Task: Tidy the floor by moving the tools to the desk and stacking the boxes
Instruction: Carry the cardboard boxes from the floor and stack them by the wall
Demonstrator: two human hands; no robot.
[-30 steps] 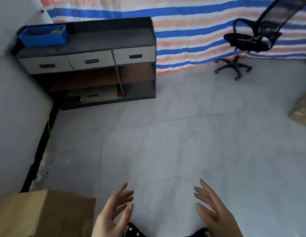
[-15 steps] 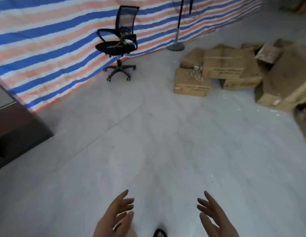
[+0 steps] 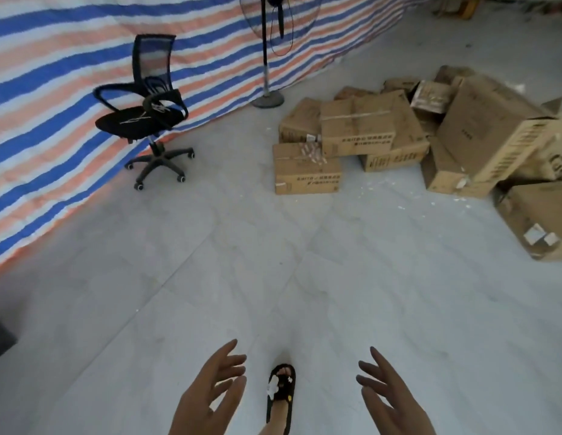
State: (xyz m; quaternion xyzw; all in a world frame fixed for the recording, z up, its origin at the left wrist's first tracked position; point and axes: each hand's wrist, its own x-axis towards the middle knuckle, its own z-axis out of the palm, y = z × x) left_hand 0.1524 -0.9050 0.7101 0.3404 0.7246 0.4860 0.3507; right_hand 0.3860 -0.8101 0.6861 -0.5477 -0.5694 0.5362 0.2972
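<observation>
Floor [image 3: 305,277] w/ boxes [image 3: 358,127] (chair [image 3: 141,114] by tarp [image 3: 53,73]).

Pale tiled floor [image 3: 273,246] carries a jumbled heap of cardboard boxes [image 3: 414,136] at far right, with white scraps [image 3: 380,185] scattered just beside it. A black office chair [image 3: 148,120] and a pedestal fan [image 3: 267,98] stand on it near the striped tarpaulin [image 3: 53,89].

left hand [image 3: 210,400], right hand [image 3: 389,400]: wrists cut off below | boxes [image 3: 524,136]: pile cut off right | box print: illegible
</observation>
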